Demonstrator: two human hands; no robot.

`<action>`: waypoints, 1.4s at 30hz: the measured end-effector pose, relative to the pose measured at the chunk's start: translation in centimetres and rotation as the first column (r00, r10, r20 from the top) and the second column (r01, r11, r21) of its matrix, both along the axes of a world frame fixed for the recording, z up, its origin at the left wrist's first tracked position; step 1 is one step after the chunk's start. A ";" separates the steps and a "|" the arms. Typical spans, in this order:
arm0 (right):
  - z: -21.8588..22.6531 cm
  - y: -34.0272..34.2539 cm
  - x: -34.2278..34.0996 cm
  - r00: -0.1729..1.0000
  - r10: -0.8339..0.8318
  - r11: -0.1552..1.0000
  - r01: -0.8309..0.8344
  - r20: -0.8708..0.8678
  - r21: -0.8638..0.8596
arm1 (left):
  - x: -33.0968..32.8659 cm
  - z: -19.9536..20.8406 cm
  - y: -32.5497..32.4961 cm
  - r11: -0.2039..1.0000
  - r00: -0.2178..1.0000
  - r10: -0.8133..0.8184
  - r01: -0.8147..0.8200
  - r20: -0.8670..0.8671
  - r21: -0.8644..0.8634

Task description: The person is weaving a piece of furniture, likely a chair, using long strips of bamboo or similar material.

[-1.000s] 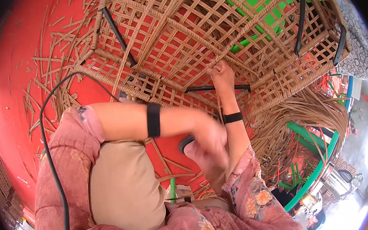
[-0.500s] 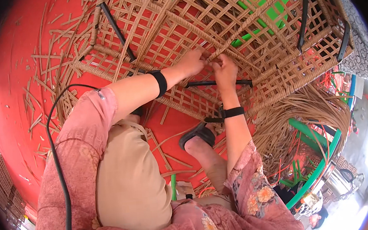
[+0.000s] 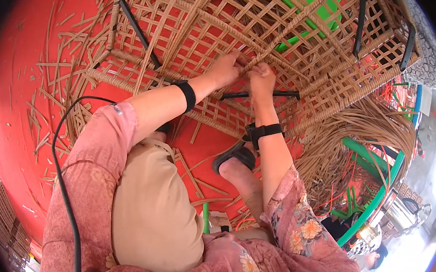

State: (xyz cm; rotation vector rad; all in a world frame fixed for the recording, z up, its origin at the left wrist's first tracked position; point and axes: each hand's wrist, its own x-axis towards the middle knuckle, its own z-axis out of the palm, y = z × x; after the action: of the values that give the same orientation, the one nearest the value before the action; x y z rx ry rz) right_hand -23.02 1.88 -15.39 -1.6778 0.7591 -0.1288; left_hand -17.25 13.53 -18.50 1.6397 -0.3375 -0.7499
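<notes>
A large brown woven frame [image 3: 208, 28], with open lattice panels, wrapped edges and black bars, spreads in front of me. My left hand [image 3: 227, 69] reaches in from the left, fingers bent against a wrapped rib of the weave. Right beside it, my right hand [image 3: 261, 76] pinches at the lower end of that same rib, its thumb and fingers pressed together on a thin brown weaving strip. Both hands nearly meet near the middle of the frame. The left fingertips are partly hidden behind the rib, so their hold is hard to make out.
Loose cut strips [image 3: 73, 50] litter the red floor covering [image 3: 19, 117] at the left. A thick bundle of long brown strips [image 3: 352, 134] lies at the right over a green-rimmed object [image 3: 380, 210]. Green plastic [image 3: 330, 2] shows behind the lattice. A black cable [image 3: 60, 165] runs beside my left arm.
My right hand and wrist have shifted slightly left, turning as they stay at the rib. The left hand has lowered a little, with its fingers more curled.
</notes>
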 end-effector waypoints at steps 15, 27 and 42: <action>0.2 0.4 -0.7 0.997 -0.015 0.939 -0.011 0.072 0.345 | 1.8 2.9 1.5 0.888 0.944 -0.267 0.162 0.196 0.431; 1.1 -0.2 -0.3 0.984 0.157 0.979 -0.166 -0.079 -0.117 | -9.1 18.4 2.0 -0.229 -0.205 -0.967 0.961 0.154 -0.154; -0.8 -1.4 -0.8 0.938 0.343 0.903 -0.341 -0.037 -0.261 | 0.4 3.4 0.4 0.927 0.919 -0.335 0.362 -0.210 0.103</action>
State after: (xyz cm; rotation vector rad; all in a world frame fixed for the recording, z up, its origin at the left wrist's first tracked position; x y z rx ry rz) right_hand -23.82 0.50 -16.23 -2.0383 0.4403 0.0104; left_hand -16.90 13.92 -15.13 1.6421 -0.4568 -1.2160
